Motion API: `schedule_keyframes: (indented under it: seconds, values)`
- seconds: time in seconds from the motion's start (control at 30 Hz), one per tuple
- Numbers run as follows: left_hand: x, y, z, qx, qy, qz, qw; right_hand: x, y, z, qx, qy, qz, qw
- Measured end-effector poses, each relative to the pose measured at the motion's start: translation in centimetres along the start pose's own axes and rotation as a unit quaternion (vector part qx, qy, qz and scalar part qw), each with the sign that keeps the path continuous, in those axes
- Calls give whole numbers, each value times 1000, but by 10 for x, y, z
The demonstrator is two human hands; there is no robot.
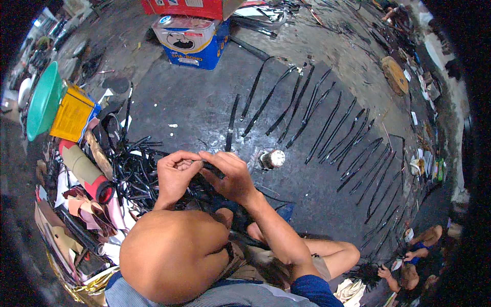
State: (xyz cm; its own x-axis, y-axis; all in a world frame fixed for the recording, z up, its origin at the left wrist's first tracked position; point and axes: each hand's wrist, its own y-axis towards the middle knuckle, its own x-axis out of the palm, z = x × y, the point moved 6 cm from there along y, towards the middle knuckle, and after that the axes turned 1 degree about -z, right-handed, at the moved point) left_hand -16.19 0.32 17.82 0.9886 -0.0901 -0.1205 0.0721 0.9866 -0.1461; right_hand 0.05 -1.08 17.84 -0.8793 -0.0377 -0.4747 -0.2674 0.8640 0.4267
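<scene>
Both hands meet in front of my raised knee, fingertips almost touching. My left hand [176, 176] is closed in a pinch, its fingers curled. My right hand [231, 174] bends over from the other side, thumb and fingers closed around a thin black strip [213, 169], mostly hidden by the fingers. Just beyond them one flat black strip [232, 123] lies on the dark mat [194, 107]. A small pot with a whitish, crusted top [276, 159] stands right of my right hand. Under and left of my hands is a tangled heap of black strips [135, 176].
Several black strips [327, 125] lie in a curved row across the mat. A blue-and-white tin [192, 43] stands at the far side. At left are a yellow box [74, 112], a green bowl [45, 102], a roll [84, 169] and scraps. Another person's hand [387, 275] shows lower right.
</scene>
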Motion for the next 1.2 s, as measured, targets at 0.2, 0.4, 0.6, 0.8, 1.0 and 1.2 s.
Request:
schedule_keyframes:
  seconds: [0.2,0.4,0.6,0.8,1.0,1.2]
  values:
    - [8,2,-15,-42,-110,4,993,-7,-5,-2,-5,-25,58,998]
    - [26,5,-15,-43,-225,-8,973,-20,-6,-10,19,-52,96,994]
    - [49,5,-16,1,-323,-50,945,-44,-5,-22,21,-50,159,986]
    - [29,25,1,3,-326,-30,945,-53,-22,-34,16,-55,150,987]
    - [-2,52,0,-25,-310,41,950,-64,-49,-44,-1,-141,91,986]
    - [-24,88,-30,-58,-286,78,953,-78,-95,-33,83,-134,45,986]
